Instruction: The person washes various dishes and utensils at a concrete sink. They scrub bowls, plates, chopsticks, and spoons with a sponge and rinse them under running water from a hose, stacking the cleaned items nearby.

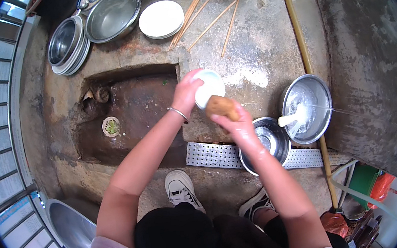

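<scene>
My left hand (186, 90) grips a small white bowl (212, 81) by its rim, over the right edge of the sunken basin. A silver-coloured bangle circles that wrist. In my right hand (240, 122) is a brown scrubbing pad (223, 107), probably loofah or sponge, which overlaps the bowl's near rim in view; contact is hard to tell. Wet patches shine on my right forearm. Partly hidden below that forearm is a steel bowl (270, 135). To its right, a steel basin (319, 96) holds water and a pale-handled object (287, 120), with a thin water stream at its right.
The sunken concrete basin (138, 120) has a drain strainer (111, 127) with green scraps. Beyond it are stacked white plates (161, 19), wooden chopsticks (208, 22), a large steel basin (114, 15) and stacked dishes (73, 61). A perforated metal strip (213, 155) and yellow hose (293, 19) lie right.
</scene>
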Tool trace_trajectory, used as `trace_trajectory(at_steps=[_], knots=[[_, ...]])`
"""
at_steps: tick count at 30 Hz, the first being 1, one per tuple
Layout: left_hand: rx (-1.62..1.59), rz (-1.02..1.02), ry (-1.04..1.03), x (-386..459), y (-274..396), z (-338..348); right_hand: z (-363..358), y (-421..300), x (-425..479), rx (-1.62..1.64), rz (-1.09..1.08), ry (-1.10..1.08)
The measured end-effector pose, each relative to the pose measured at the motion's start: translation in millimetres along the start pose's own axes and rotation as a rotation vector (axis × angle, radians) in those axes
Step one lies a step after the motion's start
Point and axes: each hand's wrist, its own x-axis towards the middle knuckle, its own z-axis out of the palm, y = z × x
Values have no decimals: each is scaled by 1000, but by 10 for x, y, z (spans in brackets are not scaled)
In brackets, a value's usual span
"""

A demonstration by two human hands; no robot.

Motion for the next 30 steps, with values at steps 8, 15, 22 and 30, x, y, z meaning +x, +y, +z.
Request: trace_trajectory(at_steps=[8, 15, 22, 30], knots=[[-809, -455, -540, -230, 97, 641, -132, -332, -153, -860, -938, 300], [-496, -344, -448, -588, 182, 575, -200, -930, 165, -522, -838, 392], [84, 243, 58, -660, 456, 551, -121, -670, 308, 915, 214, -224], [551, 350, 396, -261, 317, 248, -496, -587, 94, 674, 258, -192]])
